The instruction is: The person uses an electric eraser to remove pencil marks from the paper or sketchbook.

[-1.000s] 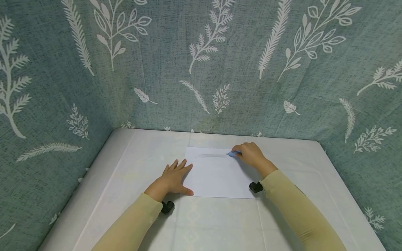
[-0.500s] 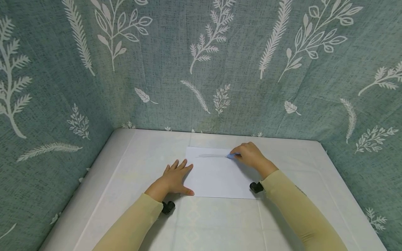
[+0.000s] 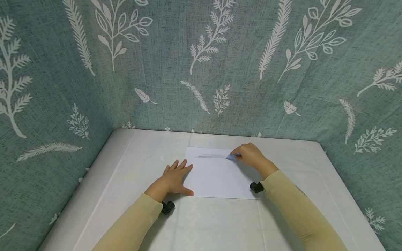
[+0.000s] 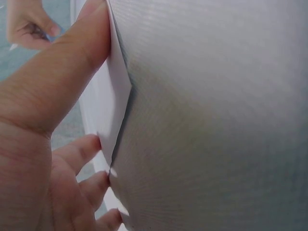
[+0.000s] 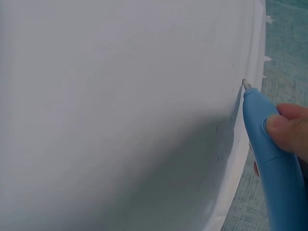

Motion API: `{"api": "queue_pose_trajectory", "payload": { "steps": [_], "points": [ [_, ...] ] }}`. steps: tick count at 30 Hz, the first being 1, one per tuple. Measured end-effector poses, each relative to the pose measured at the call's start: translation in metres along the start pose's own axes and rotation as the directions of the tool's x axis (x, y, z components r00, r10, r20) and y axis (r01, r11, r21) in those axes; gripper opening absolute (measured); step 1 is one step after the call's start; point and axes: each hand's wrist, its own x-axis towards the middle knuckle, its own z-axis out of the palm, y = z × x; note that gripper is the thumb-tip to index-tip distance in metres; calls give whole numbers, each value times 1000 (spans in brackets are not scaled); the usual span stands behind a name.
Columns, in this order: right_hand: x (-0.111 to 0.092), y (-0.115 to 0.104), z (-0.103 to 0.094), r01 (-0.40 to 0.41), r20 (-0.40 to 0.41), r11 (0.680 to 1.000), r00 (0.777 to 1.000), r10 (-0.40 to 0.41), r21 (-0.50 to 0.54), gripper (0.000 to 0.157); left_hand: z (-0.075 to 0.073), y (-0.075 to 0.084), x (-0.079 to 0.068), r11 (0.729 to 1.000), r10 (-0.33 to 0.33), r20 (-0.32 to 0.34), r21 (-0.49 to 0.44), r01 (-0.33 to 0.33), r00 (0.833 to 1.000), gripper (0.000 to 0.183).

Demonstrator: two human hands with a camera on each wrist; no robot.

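Observation:
A white sheet of paper (image 3: 220, 179) lies flat at the middle of the table, with several thin dark lines (image 3: 211, 156) near its far edge. My left hand (image 3: 174, 179) spreads over the sheet's left edge, fingers apart; in the left wrist view its thumb (image 4: 77, 53) rests by the paper's edge. With my right hand (image 3: 250, 154) I pinch a blue pen-shaped tool (image 5: 267, 139) between thumb and fingers. This tool has a round side button and a slim grey tip. Its tip is at the paper by the right end of the lines; contact is hard to tell.
A white cloth covers the table (image 3: 135, 157). Green patterned fabric (image 3: 169, 104) hangs behind it and at both sides. Small black camera mounts (image 3: 257, 187) sit at both wrists. Faint short dark marks (image 5: 217, 129) show near the tool in the right wrist view.
My right hand has brought the tool's tip slightly nearer to me and a little left. My left hand stays in place on the sheet.

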Motion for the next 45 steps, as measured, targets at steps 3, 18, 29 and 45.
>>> {"api": "queue_pose_trajectory", "payload": {
  "steps": [3,18,29,45],
  "points": [
    [1,1,0,-10,11,1000,1000,10,23,23,0,0,-1,1000,1,0,-4,-1,1000,113],
    [2,3,1,-51,51,995,998,47,88,24,0,1,-1,1000,3,2,-14,-3,1000,113],
    [12,10,-3,-147,154,955,982,110,256,23,1,-1,1,1000,7,2,-7,-7,1000,113],
    [14,15,-7,-190,150,933,977,150,305,23,1,0,0,1000,1,-10,-23,-1,1000,113]
  ]
}}
